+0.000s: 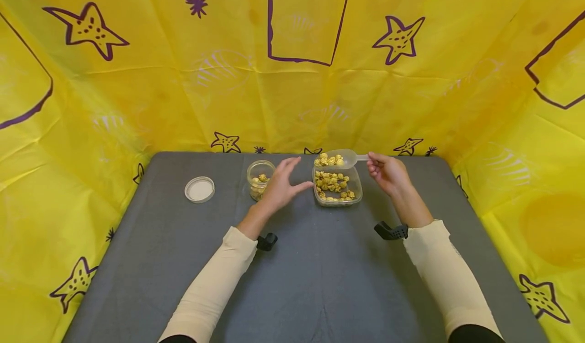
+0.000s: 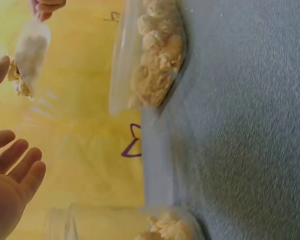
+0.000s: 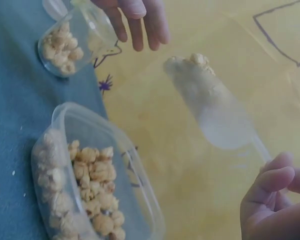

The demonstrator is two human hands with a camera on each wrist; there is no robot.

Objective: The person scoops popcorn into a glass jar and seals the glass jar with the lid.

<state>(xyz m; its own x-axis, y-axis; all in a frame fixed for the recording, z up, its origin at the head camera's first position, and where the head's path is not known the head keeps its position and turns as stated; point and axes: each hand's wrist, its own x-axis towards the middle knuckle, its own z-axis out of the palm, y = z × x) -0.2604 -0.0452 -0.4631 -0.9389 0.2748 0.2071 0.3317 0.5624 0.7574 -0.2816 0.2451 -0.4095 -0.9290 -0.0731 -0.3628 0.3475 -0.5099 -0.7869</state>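
Observation:
My right hand (image 1: 388, 173) pinches the handle of a translucent plastic scoop (image 1: 348, 158), which is loaded with popcorn (image 1: 330, 159). The scoop is raised over the far side of a clear square tub (image 1: 359, 190) that holds more popcorn (image 3: 97, 187). Left of the tub stands an open clear jar (image 1: 254, 173) with popcorn in its lower part. My left hand (image 1: 284, 184) hovers between jar and tub, its fingers extended and thumb spread toward the tub, holding nothing. In the left wrist view the left hand (image 2: 12, 185) shows above the jar (image 2: 110, 222).
A round lid (image 1: 199, 190) lies on the grey tabletop (image 1: 301, 282), left of the jar. Small crumbs are scattered near the tub. Yellow cloth (image 1: 219, 94) with starfish drawings hangs around the table's back and sides.

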